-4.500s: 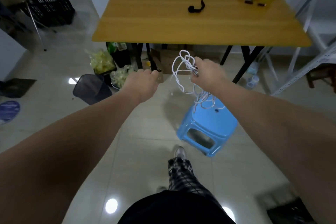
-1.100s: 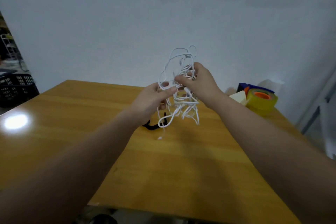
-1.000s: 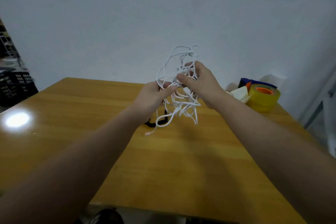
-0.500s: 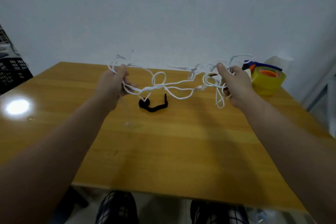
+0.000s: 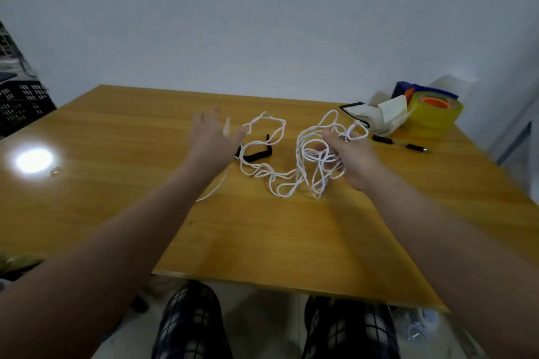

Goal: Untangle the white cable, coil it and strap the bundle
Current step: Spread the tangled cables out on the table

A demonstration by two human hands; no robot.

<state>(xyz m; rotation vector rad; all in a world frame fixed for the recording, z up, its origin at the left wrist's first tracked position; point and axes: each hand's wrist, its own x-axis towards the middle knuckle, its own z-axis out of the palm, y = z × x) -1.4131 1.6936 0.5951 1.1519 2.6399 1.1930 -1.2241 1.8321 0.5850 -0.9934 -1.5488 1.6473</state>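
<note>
White cable (image 5: 274,176): tangled loops laid on the table (image 5: 116,131), between both hands.
Left hand (image 5: 211,137): fingers spread, cable end beside the thumb.
Right hand (image 5: 353,157): curled round loops.
Tape roll (image 5: 431,114): print too blurred to be read.

A: What is the person wearing?
B: Dark trousers (image 5: 189,326) in a check pattern, thin pale lines crossing into squares, showing on both legs at the bottom of the view.
A: And the arms?
B: The left forearm (image 5: 116,242) and the right forearm (image 5: 437,227) are bare from the edge of the view to the wrist. The left hand (image 5: 210,137) and the right hand (image 5: 353,160) are bare too; the left one is blurred.
</note>
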